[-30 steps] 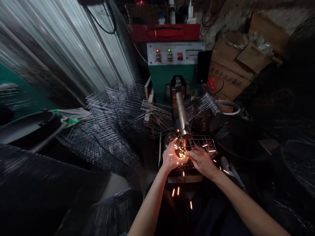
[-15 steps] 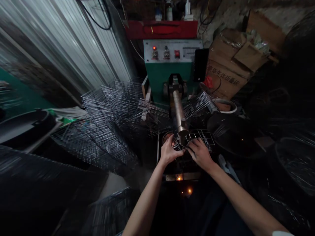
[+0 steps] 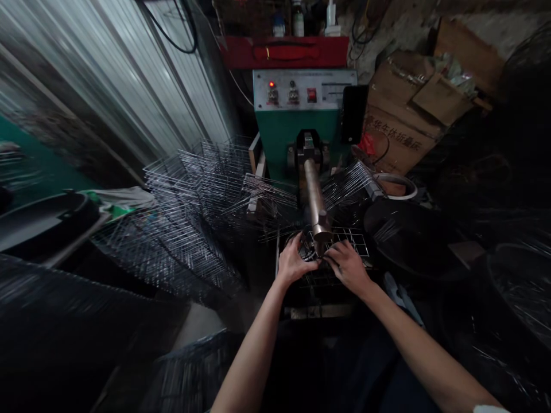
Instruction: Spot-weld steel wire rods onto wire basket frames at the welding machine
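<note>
Under the thick metal arm (image 3: 316,201) of a green spot welder (image 3: 279,129) lies a wire grid (image 3: 355,238). My left hand (image 3: 293,263) curves round the grid's left side, thumb pointing in toward the electrode tip (image 3: 320,248). On the other side of the tip, my right hand (image 3: 348,265) is closed with its fingertips pinched at the wire. Both sets of fingertips almost meet just below the tip. Whatever small piece lies between them is too dark to make out.
Stacked wire grids (image 3: 185,212) fill the left side. Loose wires (image 3: 346,186) lie right of the arm, near a dark round pan (image 3: 400,235). A cardboard box (image 3: 398,115), a phone (image 3: 353,113) and a red case (image 3: 284,53) are behind. Pliers-like handles (image 3: 402,298) lie right.
The sparks and orange glow near the tip and below the grid are gone. The grid has shifted slightly left relative to the arm; both hands stay nearly in place.
</note>
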Demonstrator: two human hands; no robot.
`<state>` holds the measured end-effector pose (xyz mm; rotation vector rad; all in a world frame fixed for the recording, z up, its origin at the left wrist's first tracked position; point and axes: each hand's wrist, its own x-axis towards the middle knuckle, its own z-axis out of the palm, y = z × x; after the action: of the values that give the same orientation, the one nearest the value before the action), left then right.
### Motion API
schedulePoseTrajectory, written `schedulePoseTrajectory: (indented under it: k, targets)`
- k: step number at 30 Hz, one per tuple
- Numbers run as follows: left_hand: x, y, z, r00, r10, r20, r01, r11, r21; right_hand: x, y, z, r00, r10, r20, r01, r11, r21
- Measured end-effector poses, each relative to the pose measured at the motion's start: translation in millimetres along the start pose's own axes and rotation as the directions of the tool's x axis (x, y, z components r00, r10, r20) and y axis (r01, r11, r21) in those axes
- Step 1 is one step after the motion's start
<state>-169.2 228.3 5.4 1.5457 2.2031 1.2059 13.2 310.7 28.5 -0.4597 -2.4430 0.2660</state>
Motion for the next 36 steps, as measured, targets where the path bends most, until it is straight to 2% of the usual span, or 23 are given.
schedulePoseTrajectory:
  k: [3,5,7,9,12,15,17,20,22,24,26,29,31,32,34,36]
  targets:
    - [-0.1,3.2,-6.2,0.999,-0.036,0.023,0.035,0.997,0.073,0.5,-0.3,1.0,1.000,-0.006,-0.005,0.006,0.999,0.041]
    - [-2.3,-3.3,-12.3,0.996,-0.036,0.079,0.031,0.997,0.071,-4.9,1.0,-3.6,0.999,0.030,-0.020,-0.028,0.997,0.076]
    - [-9.0,-21.8,-17.4,0.987,-0.011,0.158,0.009,1.000,0.011,-18.2,5.8,-14.2,0.993,0.112,-0.030,-0.106,0.982,0.154]
    - [-21.4,-51.2,-16.7,0.976,-0.005,0.217,0.021,0.997,-0.074,-39.8,14.4,-29.2,0.971,0.239,-0.014,-0.227,0.939,0.257]
    - [-46.4,-100.3,1.6,0.953,-0.089,0.290,0.169,0.949,-0.265,-80.1,26.8,-49.9,0.884,0.462,0.077,-0.451,0.797,0.402]
    - [-64.7,-131.5,35.0,0.898,-0.155,0.411,0.378,0.749,-0.544,-112.8,26.7,-58.8,0.741,0.642,0.197,-0.623,0.547,0.559]
    - [-68.3,-138.7,56.1,0.881,-0.146,0.449,0.425,0.662,-0.618,-124.0,18.4,-59.4,0.657,0.713,0.244,-0.664,0.394,0.636]
    - [-65.5,-138.4,74.6,0.888,-0.129,0.442,0.418,0.629,-0.656,-125.3,2.9,-59.3,0.588,0.767,0.257,-0.681,0.298,0.669]
    - [-64.4,-136.9,75.7,0.901,-0.128,0.415,0.401,0.613,-0.681,-119.9,-4.4,-60.7,0.558,0.784,0.270,-0.706,0.277,0.652]
    - [-66.7,-137.1,66.8,0.914,-0.129,0.384,0.380,0.603,-0.702,-113.2,-8.9,-63.8,0.542,0.778,0.316,-0.734,0.257,0.628]
    - [-73.0,-138.7,47.4,0.930,-0.128,0.344,0.349,0.597,-0.722,-106.5,-13.6,-68.8,0.568,0.722,0.394,-0.737,0.234,0.634]
    - [-88.4,-137.9,2.6,0.954,-0.143,0.263,0.293,0.627,-0.722,-93.6,-28.9,-80.6,0.693,0.503,0.517,-0.672,0.191,0.715]
    - [-99.9,-128.9,-28.9,0.963,-0.126,0.238,0.258,0.686,-0.680,-80.3,-46.1,-89.6,0.764,0.324,0.558,-0.632,0.205,0.747]
    - [-104.6,-120.6,-41.9,0.964,-0.094,0.250,0.239,0.722,-0.649,-72.2,-55.7,-93.1,0.788,0.260,0.558,-0.614,0.254,0.748]
    - [-110.4,-97.2,-58.1,0.953,0.002,0.304,0.186,0.788,-0.586,-55.1,-73.9,-94.6,0.833,0.177,0.524,-0.544,0.427,0.722]
    - [-110.0,-68.2,-59.7,0.936,0.068,0.344,0.124,0.853,-0.507,-40.6,-86.6,-86.1,0.887,0.104,0.449,-0.404,0.646,0.648]
